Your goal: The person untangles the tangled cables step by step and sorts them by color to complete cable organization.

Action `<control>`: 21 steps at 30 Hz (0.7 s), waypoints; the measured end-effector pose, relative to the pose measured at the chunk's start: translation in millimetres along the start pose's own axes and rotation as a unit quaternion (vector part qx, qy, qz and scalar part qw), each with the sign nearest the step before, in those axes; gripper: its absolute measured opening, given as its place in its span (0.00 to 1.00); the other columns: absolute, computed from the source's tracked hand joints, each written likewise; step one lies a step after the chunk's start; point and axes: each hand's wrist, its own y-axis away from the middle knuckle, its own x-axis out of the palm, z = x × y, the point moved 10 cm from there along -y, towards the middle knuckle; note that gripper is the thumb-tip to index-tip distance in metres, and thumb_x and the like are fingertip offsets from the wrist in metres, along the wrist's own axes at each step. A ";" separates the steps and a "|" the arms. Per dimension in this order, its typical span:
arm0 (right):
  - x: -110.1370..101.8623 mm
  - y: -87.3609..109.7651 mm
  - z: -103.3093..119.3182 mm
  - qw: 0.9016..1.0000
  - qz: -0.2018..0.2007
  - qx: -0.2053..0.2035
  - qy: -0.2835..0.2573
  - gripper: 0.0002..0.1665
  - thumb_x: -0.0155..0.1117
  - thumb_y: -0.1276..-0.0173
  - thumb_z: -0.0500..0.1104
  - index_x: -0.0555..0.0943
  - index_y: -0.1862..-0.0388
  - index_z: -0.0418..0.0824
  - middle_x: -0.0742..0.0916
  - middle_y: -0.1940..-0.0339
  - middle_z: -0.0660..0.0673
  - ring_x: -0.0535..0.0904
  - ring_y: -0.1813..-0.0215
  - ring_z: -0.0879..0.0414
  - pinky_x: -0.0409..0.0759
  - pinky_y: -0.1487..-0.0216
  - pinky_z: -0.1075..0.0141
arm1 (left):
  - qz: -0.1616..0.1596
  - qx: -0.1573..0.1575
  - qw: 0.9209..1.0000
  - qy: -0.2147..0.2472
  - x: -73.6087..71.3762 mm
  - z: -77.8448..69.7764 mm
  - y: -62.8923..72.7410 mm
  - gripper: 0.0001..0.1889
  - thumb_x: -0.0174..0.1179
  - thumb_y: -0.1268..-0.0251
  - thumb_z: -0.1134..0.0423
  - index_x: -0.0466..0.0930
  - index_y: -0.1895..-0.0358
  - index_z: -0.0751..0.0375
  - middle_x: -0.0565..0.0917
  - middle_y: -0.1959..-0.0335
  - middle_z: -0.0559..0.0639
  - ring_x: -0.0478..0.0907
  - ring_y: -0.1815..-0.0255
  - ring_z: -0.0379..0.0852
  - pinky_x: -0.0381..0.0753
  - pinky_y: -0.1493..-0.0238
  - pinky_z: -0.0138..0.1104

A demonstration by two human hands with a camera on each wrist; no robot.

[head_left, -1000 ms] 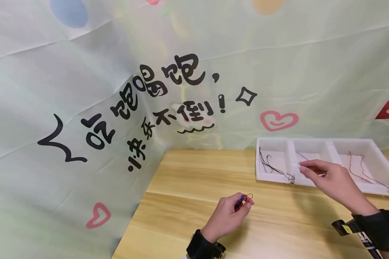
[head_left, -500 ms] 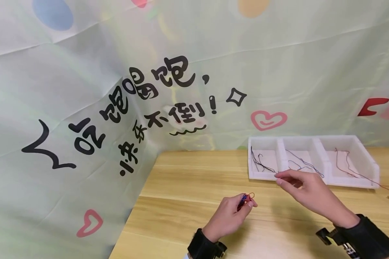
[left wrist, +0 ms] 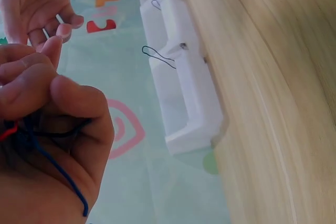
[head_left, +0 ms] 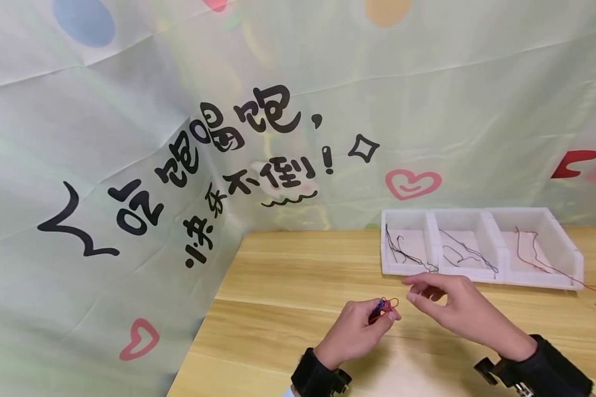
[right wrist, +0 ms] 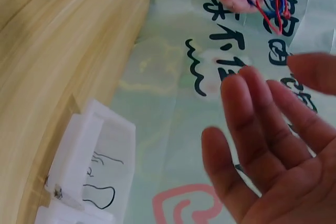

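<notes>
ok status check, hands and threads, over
Left hand pinches thread bundle. Right hand open, empty, beside the bundle, not touching. Tray behind holds sorted threads. Nothing between the hands.

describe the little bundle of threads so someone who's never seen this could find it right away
On the wooden table, in front of the white three-part tray, two hands meet. The left hand pinches a small bundle of red and blue threads at its fingertips. Unlike the loose single threads lying in the tray, it is looped, bunched and held in the air.
</notes>
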 end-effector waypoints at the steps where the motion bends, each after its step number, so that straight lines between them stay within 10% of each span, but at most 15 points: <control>1: 3.2 -0.1 4.7 1.000 0.006 -0.018 -0.005 0.20 0.74 0.38 0.31 0.86 0.49 0.46 0.86 0.65 0.63 0.80 0.66 0.66 0.78 0.64 0.72 | 0.000 -0.002 1.000 0.001 -0.5 0.2 0.4 0.13 0.52 0.19 0.54 0.84 0.58 0.53 0.79 0.71 0.35 0.65 0.78 0.27 0.64 0.76 0.23; 12: 26.4 2.8 38.8 0.986 0.036 -0.165 0.003 0.27 0.79 0.47 0.31 0.86 0.47 0.45 0.85 0.60 0.60 0.77 0.66 0.70 0.72 0.65 0.79 | 0.003 -0.024 0.999 -0.024 -2.3 2.8 5.0 0.15 0.48 0.18 0.50 0.82 0.56 0.50 0.66 0.80 0.36 0.60 0.83 0.28 0.61 0.79 0.24; 21: 34.3 6.0 41.6 0.975 0.032 -0.206 0.072 0.05 0.72 0.32 0.43 0.87 0.58 0.46 0.81 0.69 0.65 0.72 0.69 0.74 0.68 0.70 0.81 | 0.005 -0.050 0.999 -0.003 -6.6 5.1 12.7 0.20 0.40 0.16 0.47 0.80 0.58 0.52 0.72 0.77 0.37 0.67 0.78 0.31 0.67 0.75 0.25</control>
